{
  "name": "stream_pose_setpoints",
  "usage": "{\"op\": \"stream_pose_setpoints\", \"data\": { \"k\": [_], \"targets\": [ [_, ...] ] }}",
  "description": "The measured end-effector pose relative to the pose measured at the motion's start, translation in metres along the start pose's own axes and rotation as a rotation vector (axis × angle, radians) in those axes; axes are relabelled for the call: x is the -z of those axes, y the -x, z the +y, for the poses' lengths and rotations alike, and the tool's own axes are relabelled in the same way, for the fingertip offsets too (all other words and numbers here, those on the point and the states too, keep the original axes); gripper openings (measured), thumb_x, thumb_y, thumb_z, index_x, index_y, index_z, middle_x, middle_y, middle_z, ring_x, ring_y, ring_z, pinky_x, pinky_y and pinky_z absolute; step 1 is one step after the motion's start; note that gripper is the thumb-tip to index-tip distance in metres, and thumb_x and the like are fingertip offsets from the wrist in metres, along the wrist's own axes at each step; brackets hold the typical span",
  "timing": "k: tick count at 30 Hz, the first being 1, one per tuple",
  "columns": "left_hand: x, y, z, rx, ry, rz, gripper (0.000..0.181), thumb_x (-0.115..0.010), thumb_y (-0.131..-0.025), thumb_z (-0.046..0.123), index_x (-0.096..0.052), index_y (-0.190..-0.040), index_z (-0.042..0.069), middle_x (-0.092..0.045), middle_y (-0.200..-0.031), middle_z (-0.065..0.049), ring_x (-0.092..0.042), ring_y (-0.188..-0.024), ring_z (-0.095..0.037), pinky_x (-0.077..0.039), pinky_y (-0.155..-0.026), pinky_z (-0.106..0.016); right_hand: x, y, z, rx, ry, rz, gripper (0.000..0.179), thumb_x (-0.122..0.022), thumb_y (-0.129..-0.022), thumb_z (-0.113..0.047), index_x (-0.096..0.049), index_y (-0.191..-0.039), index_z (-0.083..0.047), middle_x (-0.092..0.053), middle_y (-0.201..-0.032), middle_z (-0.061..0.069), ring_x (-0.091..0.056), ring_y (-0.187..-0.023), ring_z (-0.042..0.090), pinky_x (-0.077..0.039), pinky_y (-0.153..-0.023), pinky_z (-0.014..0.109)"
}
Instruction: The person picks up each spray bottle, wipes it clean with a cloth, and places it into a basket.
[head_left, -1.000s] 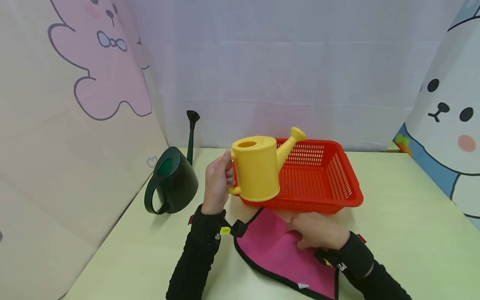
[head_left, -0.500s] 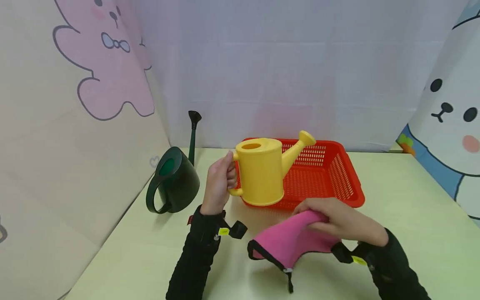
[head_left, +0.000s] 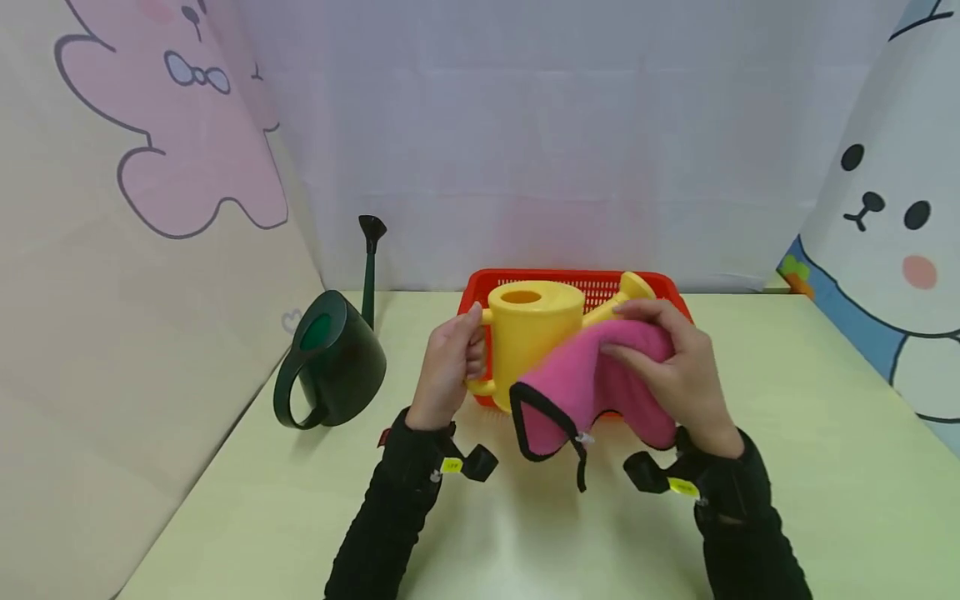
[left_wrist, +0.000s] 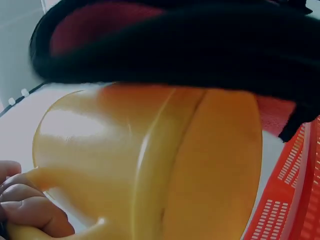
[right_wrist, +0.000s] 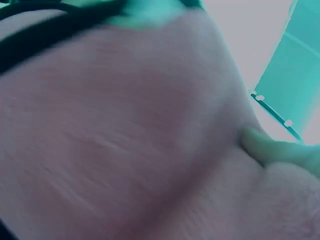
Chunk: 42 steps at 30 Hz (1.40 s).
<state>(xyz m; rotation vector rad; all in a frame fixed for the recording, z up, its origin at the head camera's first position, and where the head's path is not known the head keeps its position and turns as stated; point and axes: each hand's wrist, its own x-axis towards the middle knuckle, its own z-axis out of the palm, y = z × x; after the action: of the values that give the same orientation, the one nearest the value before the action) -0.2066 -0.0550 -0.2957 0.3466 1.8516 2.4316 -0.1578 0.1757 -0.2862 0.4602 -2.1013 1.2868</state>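
Observation:
My left hand grips the handle of a yellow watering can, held upright in front of the red basket. In the left wrist view the curled fingers wrap the handle, and the can's base shows. A pink cloth with black edging and a short black strap hangs from my right hand. Thumb and fingers pinch its upper part, bunched over the near side of the can and below the spout. In the right wrist view the cloth fills most of the frame, with the thumb at the right.
A red plastic basket with slotted sides stands behind the can, partly hidden by it. To the left, a dark green watering can rests on the pale table. Curtains with cartoon animals enclose the back and sides.
The right hand has gathered the pink cloth, lifted it off the table and brought it up against the yellow watering can. The left hand's grip stays; the can sits slightly further right and lower.

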Motion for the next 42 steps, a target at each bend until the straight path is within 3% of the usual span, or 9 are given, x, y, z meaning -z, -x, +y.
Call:
{"op": "stream_pose_setpoints", "data": {
  "k": [5, 9, 14, 17, 21, 25, 29, 32, 42],
  "targets": [
    [-0.008, 0.001, -0.002, -0.027, 0.033, 0.002, 0.036, -0.044, -0.096, 0.028, -0.035, -0.065, 0.011, -0.03, -0.051, 0.004, -0.029, -0.043, -0.011, -0.027, -0.044, -0.019, -0.026, -0.003, 0.005, 0.009, -0.013, 0.303, 0.053, -0.074, -0.073, -0.009, -0.047, -0.116, 0.004, -0.053, -0.106, 0.005, -0.047, -0.1, 0.008, -0.041, -0.078, 0.016],
    [-0.007, 0.004, 0.001, -0.017, 0.037, 0.033, 0.037, -0.042, -0.097, 0.029, -0.035, -0.065, 0.012, -0.03, -0.05, 0.005, -0.029, -0.041, -0.011, -0.027, -0.043, -0.019, -0.038, -0.004, 0.011, 0.179, 0.148, 0.506, 0.061, -0.072, -0.075, -0.037, -0.042, -0.11, 0.003, -0.045, -0.11, 0.021, -0.039, -0.112, 0.013, -0.034, -0.086, 0.02],
    [-0.005, 0.009, 0.007, -0.011, 0.078, 0.016, 0.037, -0.041, -0.097, 0.03, -0.035, -0.064, 0.014, -0.031, -0.049, 0.006, -0.029, -0.039, -0.011, -0.027, -0.041, -0.019, -0.045, -0.006, 0.016, 0.424, 0.33, 0.656, 0.047, -0.067, -0.078, -0.044, -0.058, -0.081, 0.002, -0.052, -0.086, 0.019, -0.044, -0.092, 0.028, -0.03, -0.077, 0.04],
    [-0.006, 0.008, 0.011, -0.033, 0.109, -0.011, 0.039, -0.04, -0.097, 0.029, -0.034, -0.061, 0.014, -0.03, -0.048, 0.007, -0.029, -0.037, -0.01, -0.026, -0.041, -0.019, -0.047, -0.008, 0.017, 0.539, 0.408, 0.637, 0.037, -0.064, -0.083, -0.037, -0.065, -0.079, 0.0, -0.059, -0.086, 0.016, -0.047, -0.094, 0.032, -0.033, -0.078, 0.047],
    [-0.007, 0.004, 0.015, -0.065, 0.181, -0.021, 0.041, -0.038, -0.098, 0.028, -0.033, -0.059, 0.016, -0.03, -0.046, 0.008, -0.029, -0.036, -0.008, -0.024, -0.039, -0.019, -0.044, -0.011, 0.019, 0.618, 0.381, 0.459, 0.037, -0.054, -0.09, -0.035, -0.066, -0.1, -0.001, -0.061, -0.111, 0.015, -0.046, -0.115, 0.03, -0.036, -0.099, 0.042],
    [-0.007, 0.001, 0.016, -0.045, 0.241, -0.014, 0.043, -0.037, -0.098, 0.03, -0.032, -0.058, 0.016, -0.03, -0.046, 0.009, -0.03, -0.035, -0.006, -0.023, -0.039, -0.018, -0.041, -0.011, 0.024, 0.613, 0.232, 0.248, 0.053, -0.046, -0.09, -0.049, -0.055, -0.127, -0.011, -0.045, -0.138, 0.009, -0.031, -0.132, 0.03, -0.026, -0.111, 0.043],
    [-0.008, 0.002, 0.013, -0.001, 0.244, -0.004, 0.043, -0.036, -0.098, 0.034, -0.032, -0.059, 0.015, -0.03, -0.047, 0.008, -0.029, -0.036, -0.006, -0.023, -0.039, -0.018, -0.05, -0.007, 0.028, 0.56, 0.116, 0.144, 0.072, -0.047, -0.08, -0.066, -0.036, -0.14, -0.028, -0.021, -0.152, 0.002, -0.014, -0.137, 0.038, -0.024, -0.11, 0.047],
    [-0.009, 0.003, 0.011, -0.011, 0.223, 0.007, 0.042, -0.036, -0.098, 0.035, -0.032, -0.061, 0.014, -0.029, -0.047, 0.007, -0.028, -0.036, -0.007, -0.022, -0.039, -0.018, -0.063, -0.001, 0.028, 0.514, 0.072, 0.158, 0.08, -0.054, -0.075, -0.067, -0.032, -0.142, -0.029, -0.018, -0.153, 0.004, -0.014, -0.136, 0.04, -0.026, -0.109, 0.047],
    [-0.014, 0.002, 0.004, -0.165, 0.133, 0.02, 0.041, -0.039, -0.096, 0.027, -0.031, -0.057, 0.014, -0.027, -0.047, 0.007, -0.025, -0.038, -0.007, -0.02, -0.039, -0.021, -0.09, 0.01, 0.025, 0.429, 0.036, 0.311, 0.089, -0.064, -0.078, -0.049, -0.023, -0.141, 0.0, -0.029, -0.144, 0.02, -0.03, -0.132, 0.033, -0.025, -0.111, 0.043]
  ]
}}
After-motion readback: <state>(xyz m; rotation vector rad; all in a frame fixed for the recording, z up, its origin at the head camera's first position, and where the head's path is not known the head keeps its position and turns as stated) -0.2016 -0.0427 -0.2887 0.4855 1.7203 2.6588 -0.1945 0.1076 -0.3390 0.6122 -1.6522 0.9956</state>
